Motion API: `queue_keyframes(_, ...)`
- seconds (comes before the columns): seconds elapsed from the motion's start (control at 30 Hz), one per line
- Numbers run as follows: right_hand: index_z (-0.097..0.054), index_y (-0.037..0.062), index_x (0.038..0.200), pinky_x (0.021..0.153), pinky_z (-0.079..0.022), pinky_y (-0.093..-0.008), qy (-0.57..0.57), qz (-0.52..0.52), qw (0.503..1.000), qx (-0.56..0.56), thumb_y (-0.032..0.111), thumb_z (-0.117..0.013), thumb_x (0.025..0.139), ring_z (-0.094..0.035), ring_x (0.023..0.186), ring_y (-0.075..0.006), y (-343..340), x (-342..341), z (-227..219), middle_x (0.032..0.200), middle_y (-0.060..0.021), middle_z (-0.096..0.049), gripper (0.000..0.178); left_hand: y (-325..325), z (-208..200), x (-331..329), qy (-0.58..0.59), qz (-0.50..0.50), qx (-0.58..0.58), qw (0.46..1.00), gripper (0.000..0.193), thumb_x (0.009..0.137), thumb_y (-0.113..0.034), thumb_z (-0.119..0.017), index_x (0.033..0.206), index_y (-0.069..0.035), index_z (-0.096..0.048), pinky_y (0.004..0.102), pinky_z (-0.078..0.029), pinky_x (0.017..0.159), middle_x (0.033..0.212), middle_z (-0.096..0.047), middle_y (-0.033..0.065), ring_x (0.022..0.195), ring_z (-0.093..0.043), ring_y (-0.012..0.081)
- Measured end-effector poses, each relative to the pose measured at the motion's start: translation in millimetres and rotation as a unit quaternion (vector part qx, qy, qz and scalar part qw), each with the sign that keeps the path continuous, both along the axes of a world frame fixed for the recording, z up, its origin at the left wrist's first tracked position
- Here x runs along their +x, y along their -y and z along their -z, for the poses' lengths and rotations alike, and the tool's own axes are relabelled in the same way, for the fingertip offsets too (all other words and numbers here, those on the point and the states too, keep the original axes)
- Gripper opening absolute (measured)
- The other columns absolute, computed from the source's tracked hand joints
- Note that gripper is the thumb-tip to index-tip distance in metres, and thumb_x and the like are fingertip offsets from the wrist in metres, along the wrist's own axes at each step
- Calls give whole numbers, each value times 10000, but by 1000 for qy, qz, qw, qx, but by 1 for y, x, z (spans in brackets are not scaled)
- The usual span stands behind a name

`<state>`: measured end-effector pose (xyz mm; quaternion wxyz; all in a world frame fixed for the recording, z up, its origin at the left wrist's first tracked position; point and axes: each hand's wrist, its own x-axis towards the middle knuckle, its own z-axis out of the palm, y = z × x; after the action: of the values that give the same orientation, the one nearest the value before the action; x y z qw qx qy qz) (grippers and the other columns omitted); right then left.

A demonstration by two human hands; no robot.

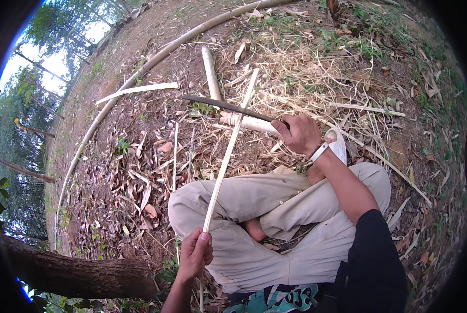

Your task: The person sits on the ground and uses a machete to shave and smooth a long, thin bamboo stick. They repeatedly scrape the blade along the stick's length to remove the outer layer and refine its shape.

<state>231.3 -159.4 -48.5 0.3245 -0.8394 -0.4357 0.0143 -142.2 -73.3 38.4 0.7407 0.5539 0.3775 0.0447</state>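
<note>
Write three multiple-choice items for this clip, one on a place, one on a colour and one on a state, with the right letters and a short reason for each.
1. Where does the knife blade lie against the bamboo strip?
A. Across its upper part
B. Next to the left hand
C. Flat on the ground, away from it

2. What colour are the person's trousers?
A. Dark blue
B. Beige
C. Red

3. How does the left hand stand to the strip?
A. Open, clear of it
B. Closed around its lower end
C. Resting on the knee

Answers:
1. A, the dark blade crosses the strip near its far end, held by the right hand.
2. B, the crossed legs are in pale beige cloth.
3. B, the fingers wrap the strip near its lower end.
</note>
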Motion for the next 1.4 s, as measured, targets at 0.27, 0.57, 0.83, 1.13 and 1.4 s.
queue_keyframes(0.27,-602,62,713,512,-483,-451,-16,13,1000,-6,583,-445,944,-634,557,-356,-3,-1,-2,599,-177,-609,591,0,0,-28,-11,-8,-17,1000,290,1039,-293,-455,843,-80,-445,233,-188,385,548,-277,-68,419,-234,36)
queue_keyframes(0.57,-648,51,731,545,-516,-446,-5,16,1000,-11,594,-431,945,-647,564,-358,-2,-8,0,582,-180,-617,623,0,1,-53,-19,-6,-32,999,270,1037,-275,-453,855,-76,-450,241,-194,393,542,-277,-63,415,-236,46)
queue_keyframes(0.83,-677,60,727,548,-513,-482,-17,57,998,-5,606,-428,938,-644,563,-376,-3,4,14,579,-186,-621,637,-8,14,-82,22,0,-70,997,286,1034,-282,-450,833,-77,-449,244,-193,389,541,-278,-59,417,-233,49)
queue_keyframes(1.13,-679,49,790,581,-516,-497,20,3,1000,-21,619,-417,938,-659,622,-397,0,-13,0,614,-205,-631,645,-13,7,-80,-22,-3,-70,997,335,1005,-329,-495,784,-83,-439,251,-202,372,521,-263,-54,397,-243,66)
queue_keyframes(1.4,-480,52,519,504,-387,-383,-227,185,942,162,659,-354,959,-499,487,-227,8,82,32,486,-81,-478,760,-11,9,-83,-5,-97,-8,995,315,1023,-311,-472,808,-82,-458,220,-196,382,550,-290,-62,424,-251,42)
